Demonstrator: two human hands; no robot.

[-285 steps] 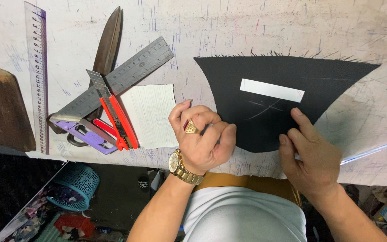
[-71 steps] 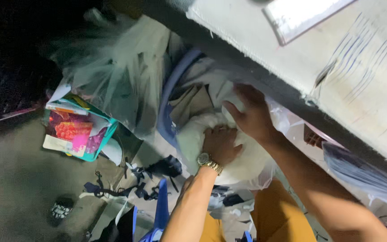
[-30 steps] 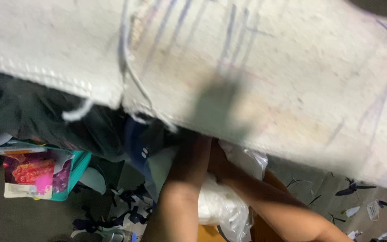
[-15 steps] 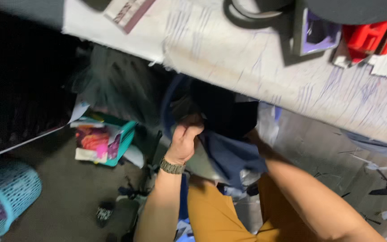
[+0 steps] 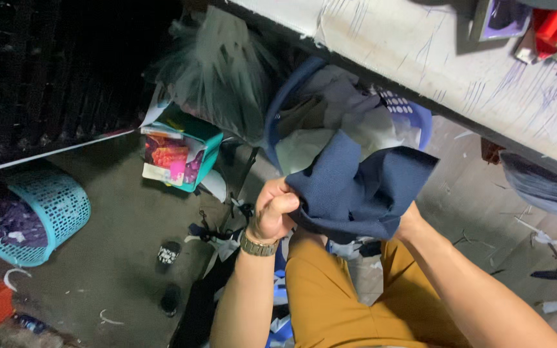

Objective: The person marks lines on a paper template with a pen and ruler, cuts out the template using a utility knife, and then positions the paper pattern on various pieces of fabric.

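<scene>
Navy cloth (image 5: 362,193) is bunched in the left hand (image 5: 273,212), fingers curled tight around its edge, just below the table edge (image 5: 420,84). Cloth hides the right hand (image 5: 410,216); its fingers cannot be told. Half a second ago the cloth sat lower, nearer the blue basket (image 5: 414,116).

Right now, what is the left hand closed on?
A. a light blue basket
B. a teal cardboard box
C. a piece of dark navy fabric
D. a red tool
C: the left hand has its grip bunched on the dark navy fabric, held above the lap; the teal box sits untouched on the floor.
</scene>
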